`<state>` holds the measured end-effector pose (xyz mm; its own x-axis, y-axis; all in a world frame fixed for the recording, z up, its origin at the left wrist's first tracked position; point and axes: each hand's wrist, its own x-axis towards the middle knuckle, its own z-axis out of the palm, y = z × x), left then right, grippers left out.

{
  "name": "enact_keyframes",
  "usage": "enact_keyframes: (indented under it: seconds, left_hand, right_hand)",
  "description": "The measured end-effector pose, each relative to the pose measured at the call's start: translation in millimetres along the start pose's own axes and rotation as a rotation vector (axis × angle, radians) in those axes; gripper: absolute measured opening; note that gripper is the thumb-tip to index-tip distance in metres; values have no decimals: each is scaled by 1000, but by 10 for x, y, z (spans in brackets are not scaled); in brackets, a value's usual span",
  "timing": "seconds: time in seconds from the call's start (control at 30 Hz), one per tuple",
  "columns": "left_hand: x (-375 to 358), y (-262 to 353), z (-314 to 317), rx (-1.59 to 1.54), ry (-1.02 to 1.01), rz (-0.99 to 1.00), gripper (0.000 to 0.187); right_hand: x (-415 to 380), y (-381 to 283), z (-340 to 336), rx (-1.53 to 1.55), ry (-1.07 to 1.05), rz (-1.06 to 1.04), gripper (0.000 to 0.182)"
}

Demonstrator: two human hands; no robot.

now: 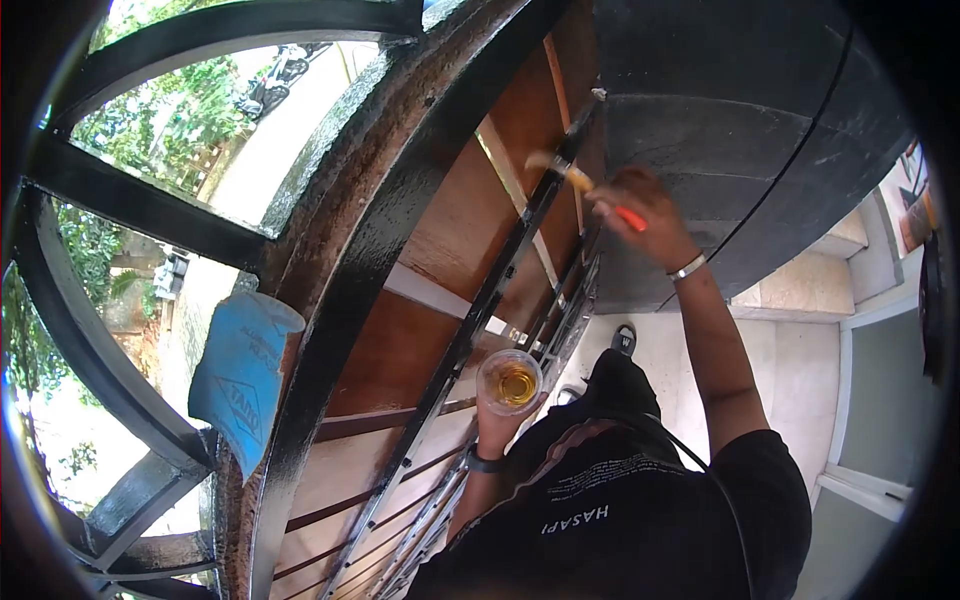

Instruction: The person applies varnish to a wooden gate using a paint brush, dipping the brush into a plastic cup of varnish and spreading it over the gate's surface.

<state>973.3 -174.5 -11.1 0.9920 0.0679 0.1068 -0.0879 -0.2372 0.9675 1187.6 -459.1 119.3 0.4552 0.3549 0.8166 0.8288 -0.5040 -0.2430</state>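
Note:
A paintbrush with an orange-tipped handle is gripped in my right hand, its bristles pointing left over the brown wooden panels. The bristles overlap a panel close to a black metal bar. Lower down, my left hand is wrapped round a clear plastic cup with amber liquid in the bottom. The cup is held upright in front of the slatted frame. A bracelet is on my right wrist and a dark band on my left.
A blue sheet of sandpaper rests on the rough ledge beside the curved black frame. A large dark curved surface rises at right. Below are a pale tiled floor and stone steps. Outside stands a motorcycle.

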Motion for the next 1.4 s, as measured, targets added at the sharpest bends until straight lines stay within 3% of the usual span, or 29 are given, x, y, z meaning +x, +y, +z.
enact_keyframes:
  seconds: [0.13, 0.2, 0.33, 0.5, 0.63, 0.8, 0.93, 1.0, 1.2, 1.4]
  left_hand:
    - [-50, -106, -2, -67, 38, -34, 80]
    - [-56, -80, -12, -47, 17, -28, 79]
    - [-36, 17, 9, -54, 9, -44, 78]
    - [5, 111, 25, -48, -44, -70, 78]
    - [19, 128, 58, -61, -45, -70, 76]
    - [53, -8, 52, -65, -44, -56, 75]
    - [42, -30, 70, -30, -14, 7, 75]
    - [48, 46, 68, -37, -4, 21, 75]
    - [-10, 46, 9, -42, 40, 22, 78]
    - [-54, 50, -18, -33, 78, 17, 79]
  right_hand:
    - [-117, 127, 103, 21, 126, 141, 25]
    - [-145, 57, 303, -167, 122, 169, 27]
    - [-239, -155, 560, -33, 95, 186, 26]
    - [-422, -490, 467, 306, 19, 125, 23]
    - [-338, -350, 305, 273, -19, 147, 20]
    - [3, -224, 72, 148, -244, 110, 18]
    - [193, -214, 170, 129, -260, 19, 19]
    - [335, -171, 150, 6, -195, -125, 18]
    - [692, -417, -331, 0, -66, -211, 19]
    - [288, -327, -28, 95, -201, -102, 21]
